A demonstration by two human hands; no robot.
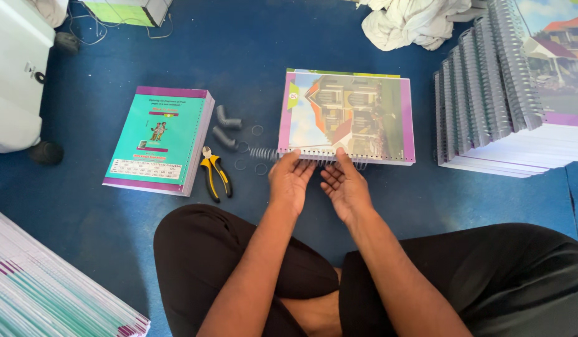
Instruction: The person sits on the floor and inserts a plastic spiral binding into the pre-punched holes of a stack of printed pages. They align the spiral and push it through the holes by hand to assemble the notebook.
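Floor [251, 43]: blue, carrying everything.
Notebook [345, 115]: lying mid-floor, spine edge facing the person.
Left hand [290, 178]: fingers flat, rolling the wire coil [264, 153].
Right hand [345, 184]: palm open, gripping nothing, steadying the spine.
Tip: keeping both palms rolling evenly.
Pliers [214, 175]: lying left.

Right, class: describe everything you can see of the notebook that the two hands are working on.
The notebook lies flat on the blue floor, its glossy cover showing a house picture framed in purple. Green sheets peek out at its far edge. A wire spiral coil runs along its near edge and sticks out past its left corner. The left hand and right hand rest their fingertips on that bound edge.
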